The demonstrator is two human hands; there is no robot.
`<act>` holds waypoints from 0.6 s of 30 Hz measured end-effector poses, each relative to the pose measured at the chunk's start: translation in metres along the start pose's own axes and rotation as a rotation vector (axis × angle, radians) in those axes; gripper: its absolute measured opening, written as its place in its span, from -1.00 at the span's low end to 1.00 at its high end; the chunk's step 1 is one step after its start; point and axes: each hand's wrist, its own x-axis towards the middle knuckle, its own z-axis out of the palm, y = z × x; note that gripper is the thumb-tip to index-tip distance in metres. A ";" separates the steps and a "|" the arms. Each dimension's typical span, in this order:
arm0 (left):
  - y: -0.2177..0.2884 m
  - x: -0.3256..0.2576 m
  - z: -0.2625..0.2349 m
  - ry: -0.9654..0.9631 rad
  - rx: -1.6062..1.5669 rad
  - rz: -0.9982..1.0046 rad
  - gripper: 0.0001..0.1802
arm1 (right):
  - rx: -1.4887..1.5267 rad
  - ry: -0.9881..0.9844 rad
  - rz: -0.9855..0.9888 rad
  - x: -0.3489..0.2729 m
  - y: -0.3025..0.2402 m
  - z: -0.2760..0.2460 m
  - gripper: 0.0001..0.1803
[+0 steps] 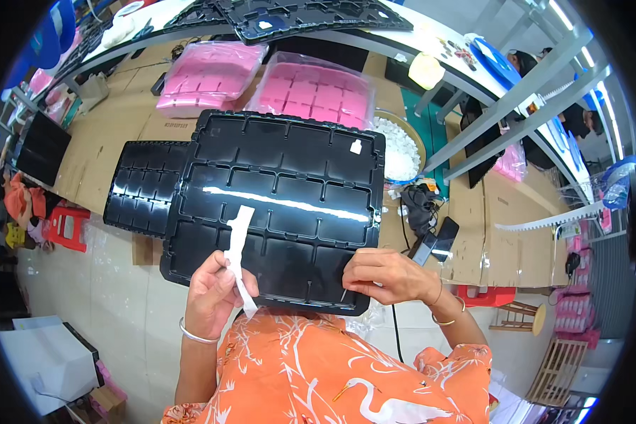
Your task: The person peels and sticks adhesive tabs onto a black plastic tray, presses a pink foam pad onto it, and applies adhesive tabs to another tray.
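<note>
White strip [238,240] in left hand [210,291], right hand [383,275] at tray corner

Left: thumb and fingers clamped on strip, which stands up over near-left part of large black tray [222,150]. Right: fingertips pinched together on thin sliver [344,294] at tray's near-right corner; sliver's kind unclear. Hands well apart. Tray tilted in front of orange shirt [304,360]; small white piece [356,147] on its far-right compartment. Smaller black tray [143,185] just left. Far side: two bagged pink stacks [215,71]. Bowl [422,150] of white bits [397,150] to right, phone [445,234] nearer.
</note>
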 end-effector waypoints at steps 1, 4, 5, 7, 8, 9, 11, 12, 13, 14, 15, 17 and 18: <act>-0.001 -0.001 0.000 0.012 -0.001 0.007 -0.81 | -0.023 0.010 0.031 0.000 -0.002 0.001 -0.91; -0.004 0.000 0.001 0.025 -0.007 0.021 -0.82 | -0.082 0.000 0.074 0.005 -0.006 0.001 -0.91; -0.005 0.001 0.001 0.026 -0.011 0.023 -0.83 | -0.118 -0.018 0.089 0.006 -0.007 0.001 -0.90; -0.008 0.002 0.000 0.022 -0.015 0.023 -0.83 | -0.128 -0.027 0.105 0.007 -0.009 0.001 -0.89; -0.009 0.002 0.000 0.017 -0.019 0.023 -0.83 | -0.139 -0.037 0.123 0.008 -0.010 0.001 -0.88; -0.009 0.002 0.000 0.017 -0.020 0.022 -0.83 | -0.138 -0.037 0.124 0.008 -0.011 0.001 -0.88; -0.009 0.002 0.001 0.015 -0.026 0.020 -0.83 | -0.172 -0.087 0.142 0.010 -0.012 0.000 -0.85; -0.009 0.003 0.002 0.016 -0.027 0.018 -0.83 | -0.171 -0.087 0.143 0.011 -0.012 0.000 -0.85; -0.009 0.003 0.003 0.013 -0.029 0.019 -0.83 | -0.198 -0.091 0.149 0.012 -0.012 0.000 -0.84; -0.009 0.004 0.004 0.011 -0.032 0.018 -0.83 | -0.225 -0.095 0.155 0.014 -0.012 0.000 -0.84; -0.008 0.004 0.004 0.012 -0.033 0.015 -0.83 | -0.222 -0.096 0.157 0.015 -0.013 0.001 -0.84; -0.007 0.005 0.004 0.008 -0.024 -0.003 -0.83 | -0.258 -0.108 0.215 0.017 -0.014 0.002 -0.83; -0.007 0.005 0.004 0.010 -0.025 -0.006 -0.83 | -0.255 -0.110 0.217 0.018 -0.015 0.003 -0.83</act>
